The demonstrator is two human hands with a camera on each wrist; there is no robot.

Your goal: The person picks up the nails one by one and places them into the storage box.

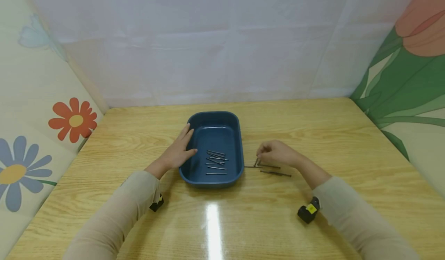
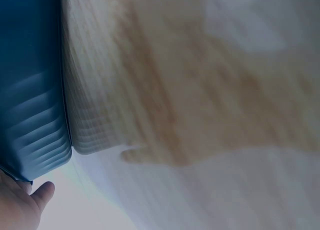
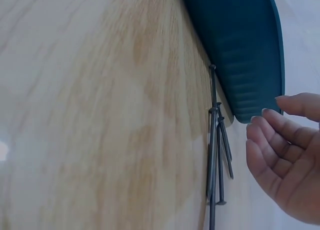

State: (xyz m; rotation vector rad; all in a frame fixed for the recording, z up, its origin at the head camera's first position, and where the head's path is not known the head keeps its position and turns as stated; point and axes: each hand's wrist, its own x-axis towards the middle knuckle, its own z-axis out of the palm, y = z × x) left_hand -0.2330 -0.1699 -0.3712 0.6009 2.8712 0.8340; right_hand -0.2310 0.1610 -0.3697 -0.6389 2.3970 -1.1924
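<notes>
A deep blue rectangular tray [image 1: 212, 182] stands on the wooden table, with several dark metal nails [image 1: 216, 173] lying loose inside, towards its near end. My left hand [image 1: 178, 152] rests on the tray's left rim, fingers straight and spread, thumb over the inside. Right of the tray lies a small group of nails [image 1: 275, 172], seen close up in the right wrist view as overlapping nails [image 3: 213, 155]. Just above this group is my right hand [image 1: 276, 153]. In the right wrist view its fingers are loosely bent, the thumb stands apart, and nothing shows between them.
Wood-grain table [image 1: 139, 124] surrounds the tray on all sides. A pale cloth [image 1: 215, 59] hangs behind the table, and flower-printed panels stand at left and right. Each wrist carries a small black camera [image 1: 307, 213].
</notes>
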